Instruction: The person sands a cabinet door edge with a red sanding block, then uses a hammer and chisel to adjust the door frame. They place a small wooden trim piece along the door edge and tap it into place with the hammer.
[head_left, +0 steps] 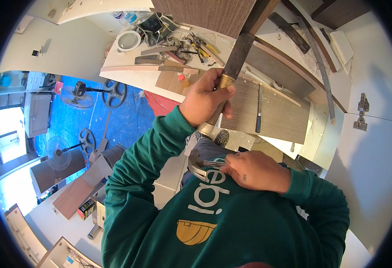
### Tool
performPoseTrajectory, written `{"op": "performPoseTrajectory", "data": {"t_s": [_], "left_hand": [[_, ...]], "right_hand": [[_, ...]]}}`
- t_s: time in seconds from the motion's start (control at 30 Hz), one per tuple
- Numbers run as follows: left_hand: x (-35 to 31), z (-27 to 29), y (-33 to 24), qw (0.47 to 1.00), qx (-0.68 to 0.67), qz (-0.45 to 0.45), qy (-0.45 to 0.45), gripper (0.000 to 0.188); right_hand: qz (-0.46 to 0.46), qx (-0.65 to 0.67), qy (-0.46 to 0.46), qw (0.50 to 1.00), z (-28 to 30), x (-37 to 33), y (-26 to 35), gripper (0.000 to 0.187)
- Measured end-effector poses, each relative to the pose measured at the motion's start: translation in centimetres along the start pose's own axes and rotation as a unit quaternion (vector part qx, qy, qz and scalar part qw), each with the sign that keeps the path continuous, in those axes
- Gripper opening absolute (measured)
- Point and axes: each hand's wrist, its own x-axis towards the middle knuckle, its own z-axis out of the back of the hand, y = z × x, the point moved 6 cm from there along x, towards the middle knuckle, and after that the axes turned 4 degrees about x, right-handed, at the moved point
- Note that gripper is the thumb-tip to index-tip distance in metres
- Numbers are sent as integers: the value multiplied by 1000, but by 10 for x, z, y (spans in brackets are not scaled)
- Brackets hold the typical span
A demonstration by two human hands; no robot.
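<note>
My left hand (pixel 209 96) is closed round the handle of a large chisel (pixel 238 56) with a broad dark blade and brass collars. The chisel slants up and to the right, and the far end of its blade meets the edge of an upright dark wood-grain panel (pixel 205 15). Close to my chest, my right hand (pixel 256 170) grips a claw hammer (pixel 197 165) by its shaft. The hammer's metal head points left, apart from the chisel. Below the chisel lies a brown wood-grain board (pixel 281 118), with a slim black-handled tool (pixel 258 109) on top.
Pliers (pixel 200 48) and other tools crowd the far worktop, near a round white fitting (pixel 128 41) and a red-capped bottle (pixel 183 80). At right stands a white cabinet door with a metal hinge (pixel 361 111). Standing fans (pixel 77 100) occupy the blue floor sheet (pixel 133 105) at left.
</note>
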Motion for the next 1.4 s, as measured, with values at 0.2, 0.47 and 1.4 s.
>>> {"op": "performPoseTrajectory", "data": {"t_s": [0.2, 0.47, 1.4], "left_hand": [[0, 1, 2, 1000, 10, -5, -4, 37], [-1, 2, 0, 1000, 11, -1, 0, 36], [0, 3, -4, 1000, -12, -7, -4, 36]], "right_hand": [[-3, 2, -88, 996, 20, 4, -2, 31], [-11, -28, -37, 999, 23, 3, -7, 33], [-23, -13, -50, 998, 23, 3, -4, 32]]}}
